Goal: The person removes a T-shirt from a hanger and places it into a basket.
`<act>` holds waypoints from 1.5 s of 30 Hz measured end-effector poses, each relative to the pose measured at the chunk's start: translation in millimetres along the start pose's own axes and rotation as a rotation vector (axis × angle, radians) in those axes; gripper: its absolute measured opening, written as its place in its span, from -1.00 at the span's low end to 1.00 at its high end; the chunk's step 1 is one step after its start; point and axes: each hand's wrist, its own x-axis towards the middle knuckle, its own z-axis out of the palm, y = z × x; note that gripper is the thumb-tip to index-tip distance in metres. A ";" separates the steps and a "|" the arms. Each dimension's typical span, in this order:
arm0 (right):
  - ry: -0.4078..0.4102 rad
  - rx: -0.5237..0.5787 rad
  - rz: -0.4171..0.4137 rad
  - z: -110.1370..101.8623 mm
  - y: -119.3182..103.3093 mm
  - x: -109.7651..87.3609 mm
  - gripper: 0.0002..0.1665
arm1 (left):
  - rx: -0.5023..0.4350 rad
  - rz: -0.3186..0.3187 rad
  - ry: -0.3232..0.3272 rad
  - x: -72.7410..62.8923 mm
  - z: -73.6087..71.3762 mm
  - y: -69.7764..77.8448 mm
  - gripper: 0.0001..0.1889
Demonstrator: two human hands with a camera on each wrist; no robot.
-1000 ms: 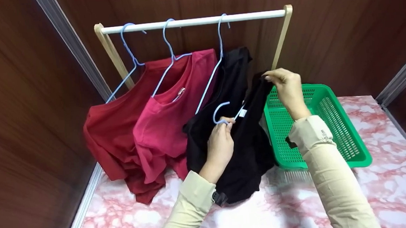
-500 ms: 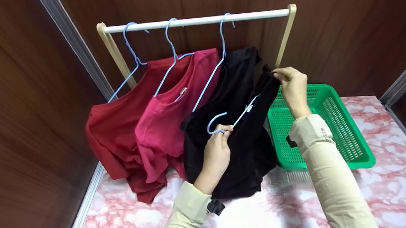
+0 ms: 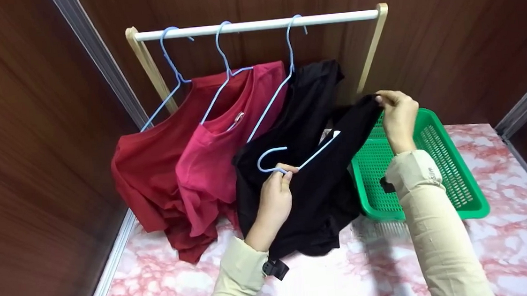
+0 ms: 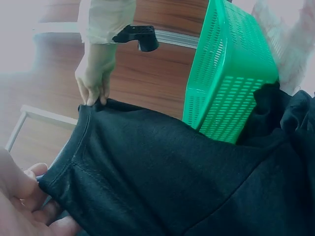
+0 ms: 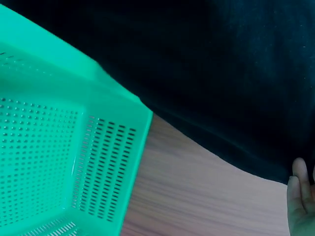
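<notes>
In the head view my left hand (image 3: 274, 196) pinches a light-blue clothes hanger (image 3: 319, 152) just below its hook. The hanger's arm runs into the neckline of a black shirt (image 3: 312, 205), near a small white label (image 3: 336, 134). Between thumb and fingers, my right hand (image 3: 400, 118) grips the shirt's far shoulder and holds it out to the right, over the basket's left edge. The left wrist view shows the black cloth (image 4: 147, 162) stretched between both hands. Inside the shirt, the rest of the hanger is hidden.
A rack with a white rail (image 3: 258, 25) bears a dark red shirt (image 3: 151, 161), a pink shirt (image 3: 213, 163) and another black garment (image 3: 317, 80) on blue hangers. To the right stands a green perforated basket (image 3: 472, 197) on the pink marbled surface (image 3: 524, 240).
My right hand has moved right, drawing the black shirt's shoulder outward. My left hand has shifted left and slightly down with the hanger. Garments on the rail stay put.
</notes>
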 end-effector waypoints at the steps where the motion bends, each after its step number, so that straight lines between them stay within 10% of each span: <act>1: -0.002 -0.003 0.009 -0.8 0.9 -0.4 -0.76 | -0.002 0.001 0.006 0.0 -0.4 -0.5 -0.80; 13: -0.014 -0.036 0.006 -6.9 26.7 -5.0 -0.76 | -0.024 -0.010 0.086 0.3 1.4 -2.8 -0.80; 29: -0.415 0.031 0.137 -12.6 31.2 -29.0 -0.60 | -0.012 -0.010 0.206 9.2 2.1 -7.5 -0.79; 38: -0.718 0.431 0.465 -11.4 8.1 -78.7 -0.72 | -0.134 0.015 0.223 21.5 9.9 -6.8 -0.76; 45: -0.826 0.552 0.490 -1.8 -12.7 -124.7 -0.57 | -0.163 0.004 0.241 25.8 19.6 -0.1 -0.78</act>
